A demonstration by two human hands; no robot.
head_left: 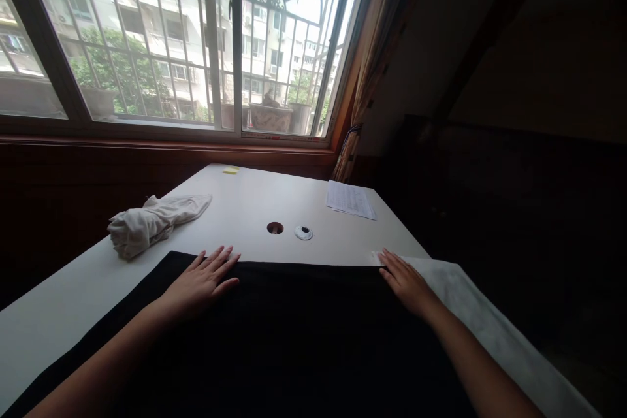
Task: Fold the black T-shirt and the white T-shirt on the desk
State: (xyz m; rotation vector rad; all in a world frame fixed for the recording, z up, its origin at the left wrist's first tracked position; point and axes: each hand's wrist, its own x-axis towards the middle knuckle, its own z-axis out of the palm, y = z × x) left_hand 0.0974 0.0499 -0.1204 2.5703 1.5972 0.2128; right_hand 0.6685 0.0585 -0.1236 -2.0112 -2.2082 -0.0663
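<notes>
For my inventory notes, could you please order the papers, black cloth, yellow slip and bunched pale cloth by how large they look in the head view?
1. Black cloth (largest)
2. Bunched pale cloth
3. Papers
4. Yellow slip (smallest)

No text, number, brand or sign is legible.

Printed paper [350, 200]: lies at the far right of the white table [274, 189], marked side up. Fine, dark marks in rows cover most of the visible face. Individual characters are too small and blurred to read.

Window frame [281, 138]: small reddish marks run along the bottom rail at the right, below the pane. They cannot be resolved as letters, digits or pattern.

Yellow slip [230, 170]: lies at the table's far edge, toward the left. Whether its surface carries writing cannot be determined.
</notes>
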